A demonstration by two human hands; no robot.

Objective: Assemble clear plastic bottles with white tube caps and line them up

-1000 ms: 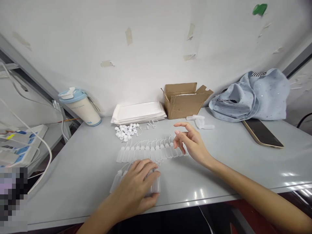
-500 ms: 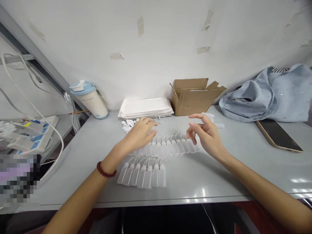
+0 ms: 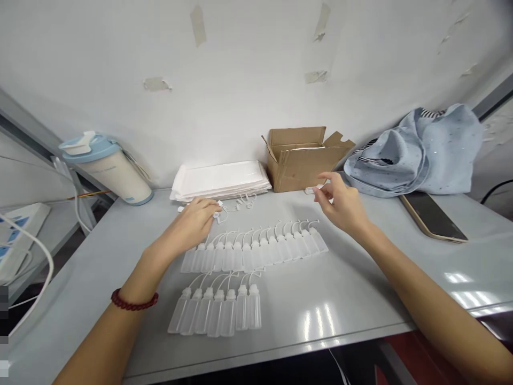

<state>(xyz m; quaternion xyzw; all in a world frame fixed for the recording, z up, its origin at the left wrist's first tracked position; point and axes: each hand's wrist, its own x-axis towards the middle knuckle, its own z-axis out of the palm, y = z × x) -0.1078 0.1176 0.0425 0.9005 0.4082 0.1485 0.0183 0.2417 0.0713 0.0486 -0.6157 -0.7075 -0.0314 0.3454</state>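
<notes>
My left hand reaches over small white caps with thin straps beside the paper stack. Its fingers are bent close together, and whatever is between the fingertips is hidden. My right hand hovers over the right side of the table, thumb and index finger apart, nothing seen between them. Just beyond its fingertips, a clear plastic piece lies by the box, partly covered. Between my hands lies a long row of translucent squeeze bottles with strapped caps. A shorter row of such bottles lies nearer to me.
A stack of white envelopes and an open cardboard box stand by the wall. A blue-lidded tumbler is at the left, a power strip beyond it. A blue cloth bag and a phone are on the right.
My left hand has come down onto the caps at the left. My right hand has moved up away from the long row toward the cardboard box. The view has shifted.
</notes>
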